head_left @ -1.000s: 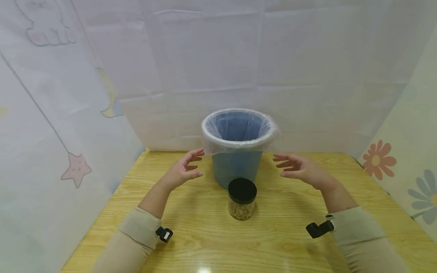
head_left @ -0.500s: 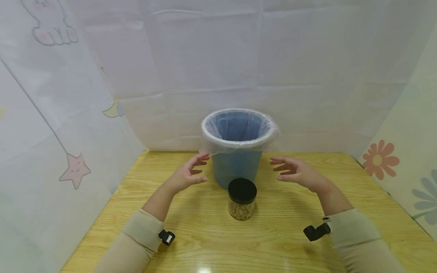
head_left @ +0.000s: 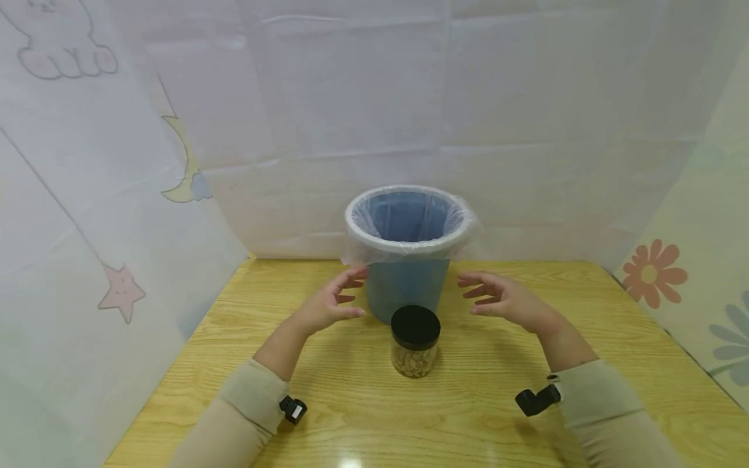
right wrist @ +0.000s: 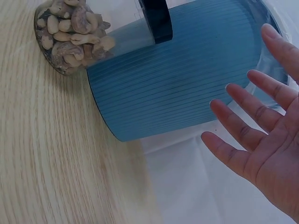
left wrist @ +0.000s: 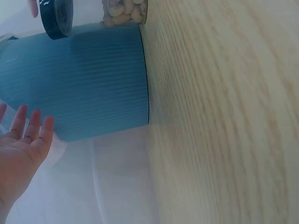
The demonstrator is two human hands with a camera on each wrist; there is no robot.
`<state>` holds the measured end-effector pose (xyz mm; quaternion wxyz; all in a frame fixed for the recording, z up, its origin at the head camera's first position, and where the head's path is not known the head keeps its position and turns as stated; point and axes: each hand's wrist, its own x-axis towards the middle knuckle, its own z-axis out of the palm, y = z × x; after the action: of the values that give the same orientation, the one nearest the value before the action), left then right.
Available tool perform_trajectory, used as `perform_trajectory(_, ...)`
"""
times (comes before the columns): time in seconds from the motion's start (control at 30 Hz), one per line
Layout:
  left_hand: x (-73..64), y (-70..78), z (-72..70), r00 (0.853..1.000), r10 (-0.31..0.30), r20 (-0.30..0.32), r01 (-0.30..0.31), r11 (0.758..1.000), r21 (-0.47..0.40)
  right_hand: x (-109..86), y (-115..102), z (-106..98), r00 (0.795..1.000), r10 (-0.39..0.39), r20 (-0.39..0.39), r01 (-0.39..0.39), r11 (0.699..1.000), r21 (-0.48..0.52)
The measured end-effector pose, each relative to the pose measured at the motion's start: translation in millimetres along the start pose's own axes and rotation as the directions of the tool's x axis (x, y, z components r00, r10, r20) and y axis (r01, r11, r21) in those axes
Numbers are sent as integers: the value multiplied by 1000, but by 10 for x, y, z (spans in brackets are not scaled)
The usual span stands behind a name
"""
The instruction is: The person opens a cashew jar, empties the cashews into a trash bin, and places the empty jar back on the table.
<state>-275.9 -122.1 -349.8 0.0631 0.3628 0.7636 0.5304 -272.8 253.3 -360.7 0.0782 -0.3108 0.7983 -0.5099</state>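
A blue trash can (head_left: 406,286) stands upright toward the back of the wooden table, its white rim (head_left: 352,224) draped with a clear plastic bag (head_left: 462,227). Right in front of it is a clear jar (head_left: 414,361) with a black lid (head_left: 415,326), partly filled with nuts (right wrist: 74,32). My left hand (head_left: 328,305) hovers left of the can and jar, its fingers spread and relaxed. On the opposite side hovers my right hand (head_left: 515,302), fingers likewise loosely extended, palm turned inward. Neither hand holds anything, and both look apart from the jar.
The table (head_left: 351,416) has a yellowish wood grain. A pale cloth (head_left: 363,97) hangs behind it, and printed sheets with a star (head_left: 121,292) and a flower (head_left: 649,273) line the sides. Small black cameras (head_left: 294,409) sit on both sleeves.
Both hands have moved inward and slightly down, narrowing the space between them. The trash can and the jar stay where they were.
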Motion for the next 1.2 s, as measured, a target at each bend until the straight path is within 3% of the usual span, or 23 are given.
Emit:
perform_trajectory(0.67, 94, -67, 102, 999, 16, 31, -15, 999, -36, 71, 100, 118, 1000, 1, 12, -1, 1000, -5)
perform_trajectory(1.2, 74, -121, 172, 998, -30, 62, 32, 999, -23, 102, 158, 211, 998, 38, 49, -40, 999, 25)
